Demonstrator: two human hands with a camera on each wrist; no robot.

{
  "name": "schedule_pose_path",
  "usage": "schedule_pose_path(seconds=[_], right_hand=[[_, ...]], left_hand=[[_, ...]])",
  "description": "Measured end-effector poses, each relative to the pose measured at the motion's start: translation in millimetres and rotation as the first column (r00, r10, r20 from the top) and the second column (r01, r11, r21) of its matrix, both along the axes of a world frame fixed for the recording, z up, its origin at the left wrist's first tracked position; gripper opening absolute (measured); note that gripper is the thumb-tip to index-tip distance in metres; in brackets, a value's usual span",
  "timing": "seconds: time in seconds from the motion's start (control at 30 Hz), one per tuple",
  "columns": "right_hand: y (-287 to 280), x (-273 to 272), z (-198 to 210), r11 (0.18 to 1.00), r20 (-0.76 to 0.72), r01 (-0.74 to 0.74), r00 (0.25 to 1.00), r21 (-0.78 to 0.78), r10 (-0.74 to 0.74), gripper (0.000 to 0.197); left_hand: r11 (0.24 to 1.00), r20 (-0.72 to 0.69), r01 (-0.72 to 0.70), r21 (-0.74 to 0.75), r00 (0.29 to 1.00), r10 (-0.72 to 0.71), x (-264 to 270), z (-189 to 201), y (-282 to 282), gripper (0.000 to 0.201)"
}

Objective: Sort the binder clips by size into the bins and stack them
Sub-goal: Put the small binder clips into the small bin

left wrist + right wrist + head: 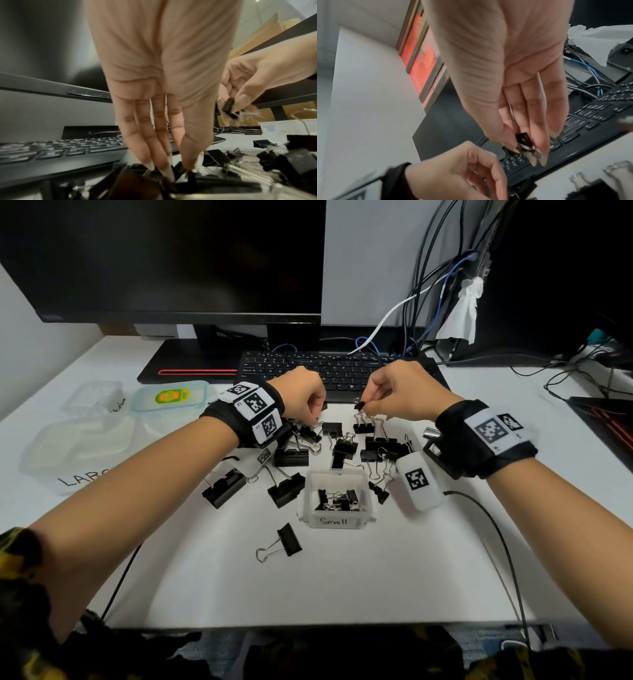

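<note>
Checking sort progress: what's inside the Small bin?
The Small bin holds a loose clump of small black clips with silver handles, not neatly stacked. They overlap, so an exact count and the bin floor beneath them can't be seen.

Head view looks down over the desk (342, 577); wrist views sit close along each palm, both catching the keyboard (51, 150).

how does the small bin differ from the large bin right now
The Small bin stands near the person in front of the clip pile, with black clips inside; the Large bin sits far left, much bigger, and no clips show in it. Both are clear plastic with handwritten labels.
</note>
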State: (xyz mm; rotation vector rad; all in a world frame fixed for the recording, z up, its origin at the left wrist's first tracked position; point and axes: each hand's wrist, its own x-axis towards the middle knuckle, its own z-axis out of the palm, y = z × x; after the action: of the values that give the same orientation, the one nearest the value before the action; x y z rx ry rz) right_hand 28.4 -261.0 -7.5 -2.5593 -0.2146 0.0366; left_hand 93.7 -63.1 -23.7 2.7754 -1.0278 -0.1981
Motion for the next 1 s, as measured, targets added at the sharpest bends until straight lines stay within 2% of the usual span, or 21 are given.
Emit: schedule_pose_path(seconds=[0.2,0.33,0.47,0.67,0.83,0.9,1.0], right_hand=[[6.2,-13.3,7.2,0.999,-0.024,-0.048,0.999,0.014,0.048,0.004],[10.4,-18.7,9.9,0.997,-0.032,-0.071,0.997,0.014,0.071,0.004],[12.8,-22.9,11.2,0.996,-0.057,-0.093,0.994,0.008,0.094,0.004],[14.5,-37.4,14.6,0.98,-0.188,-0.184,0.963,0.076,0.196,0.005],[20.5,-53.7,14.7,0.936,-0.291,-0.315,0.891,0.155,0.348,0.011],[25.0,-59.7,13.1,0.922,-0.314,-0.345,0.868,0.174,0.385,0.011],[31.7,-66.4,10.0,0.923,-0.302,-0.341,0.874,0.181,0.382,0.011]], left_hand=[[1.0,-0.047,-0.005,0.012,0.999,0.006,-2.4,-1.4,0.1,0.022],[0.997,0.002,-0.008,0.079,1.0,0.008,-7.4,-1.0,-5.3,0.012],[0.996,0.014,-0.028,0.083,1.0,0.027,-9.7,-0.9,-6.9,0.008],[0.998,-0.022,-0.069,-0.004,0.997,0.069,-5.7,-1.9,6.9,0.003],[0.977,0.007,-0.077,-0.197,0.997,0.08,-10.4,2.4,20.0,0.002],[0.963,0.031,-0.068,-0.259,0.996,0.079,-14.1,4.0,24.5,0.005],[0.95,-0.009,-0.083,-0.301,0.996,0.084,-20.5,5.7,31.2,0.01]])
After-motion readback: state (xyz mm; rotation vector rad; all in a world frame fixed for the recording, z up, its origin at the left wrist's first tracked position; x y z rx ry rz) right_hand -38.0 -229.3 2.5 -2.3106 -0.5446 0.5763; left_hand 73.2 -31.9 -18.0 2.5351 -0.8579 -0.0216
